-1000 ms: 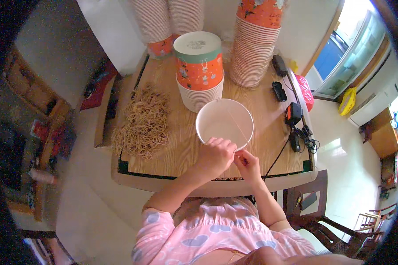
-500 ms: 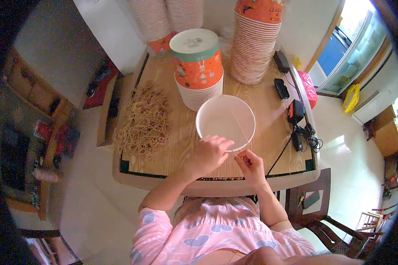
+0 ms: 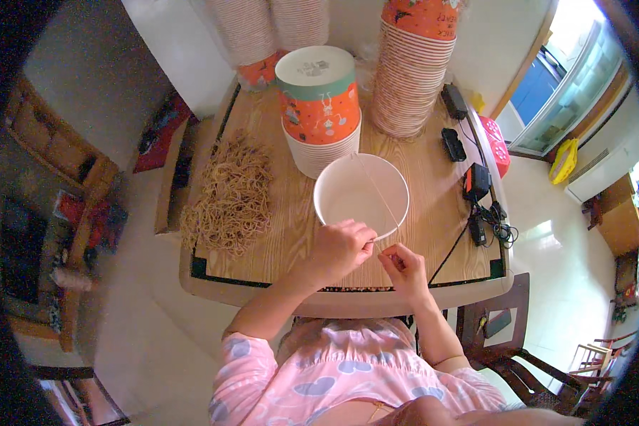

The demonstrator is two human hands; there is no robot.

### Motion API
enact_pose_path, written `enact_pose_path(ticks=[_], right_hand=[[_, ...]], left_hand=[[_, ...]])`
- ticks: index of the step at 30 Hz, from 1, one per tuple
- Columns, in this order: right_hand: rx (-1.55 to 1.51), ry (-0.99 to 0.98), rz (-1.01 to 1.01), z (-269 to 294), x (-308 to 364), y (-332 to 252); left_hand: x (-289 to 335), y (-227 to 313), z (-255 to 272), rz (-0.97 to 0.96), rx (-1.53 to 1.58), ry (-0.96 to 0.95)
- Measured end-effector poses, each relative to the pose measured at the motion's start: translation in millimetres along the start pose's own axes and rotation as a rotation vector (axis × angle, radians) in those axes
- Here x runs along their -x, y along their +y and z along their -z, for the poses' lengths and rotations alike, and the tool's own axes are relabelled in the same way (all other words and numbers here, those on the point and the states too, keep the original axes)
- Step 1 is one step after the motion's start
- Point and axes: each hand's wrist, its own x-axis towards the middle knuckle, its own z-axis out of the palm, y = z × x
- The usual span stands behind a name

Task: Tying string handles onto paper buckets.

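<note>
White paper bowl (image 3: pixel 361 195) sits open side up on the wooden table (image 3: pixel 433 234), just in front of a short stack of nested bowls (image 3: pixel 318 113) topped by an orange one. A thin rubber band (image 3: pixel 378 190) is stretched taut across the bowl's mouth from the far rim to the near rim. Left hand (image 3: pixel 341 245) is curled closed at the near rim, apparently pinching the band's end; right hand (image 3: pixel 402 266) just beside it, fingertips pinched together, contents too small to tell. Bowl looks light and thin-walled, likely to crush or slide under band tension, so best braced at the rim. Band is stretchy and may snap back. Heap of loose bands (image 3: pixel 231 195) lies well left.
</note>
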Motion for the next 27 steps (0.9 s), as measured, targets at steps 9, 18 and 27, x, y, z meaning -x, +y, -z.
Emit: enact_pose_path(ticks=[9,18,27], right_hand=[[-0.142,0.0,-0.077,9.8,5.5,2.3],[-0.556,0.272,0.07,55.7,-27.2,-2.0],[-0.452,0.232,0.068,84.4,-67.8,-18.1]], left_hand=[[6.2,-11.1,-0.3,-0.068,-0.191,-0.122],[40.2,7.4,-15.1,-0.24,-0.523,-0.168],[60.7,15.5,-31.8,-0.354,-0.414,-0.1]])
